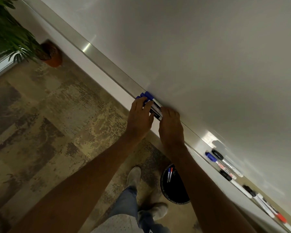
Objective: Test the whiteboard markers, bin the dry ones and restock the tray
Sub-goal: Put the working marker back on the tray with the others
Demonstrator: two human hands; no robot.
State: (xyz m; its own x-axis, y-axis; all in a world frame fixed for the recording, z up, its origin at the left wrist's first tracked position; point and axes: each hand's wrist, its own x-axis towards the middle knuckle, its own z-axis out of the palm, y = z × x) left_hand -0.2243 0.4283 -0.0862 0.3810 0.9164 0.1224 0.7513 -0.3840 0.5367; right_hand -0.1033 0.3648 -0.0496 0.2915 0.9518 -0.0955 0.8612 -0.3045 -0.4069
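— Right, both hands up at the tray [107, 68], yes?

— Yes. Left hand [139, 118] laid over a bunch of blue-capped markers [149, 100], fingers spread across the barrels, thumb tucked against the near side. Right hand [170, 125] closed round the tail ends of the same bunch, knuckles turned toward the whiteboard [208, 56]. So both holding the markers, neither spread wide.

— And the bunch itself, where?

— Resting on the metal tray at the bottom edge of the board, blue caps pointing up-left along the ledge. At least three caps visible; exact count hard to tell under the fingers.

— Anything else on that ledge?

— Further along to the right, well apart from the hands: a blue-capped marker [212, 158], a black-capped marker [225, 161] just beside it, more black-capped ones past those, and a red-capped marker [280, 217] near the far end.

— And down below?

— A round black bin [173, 195] on the floor under the right forearm, with two markers [169, 174] lying inside, one blue-tipped, one red-tipped. Shoes and jeans beside it. A potted plant [12, 34] off in the far left corner.
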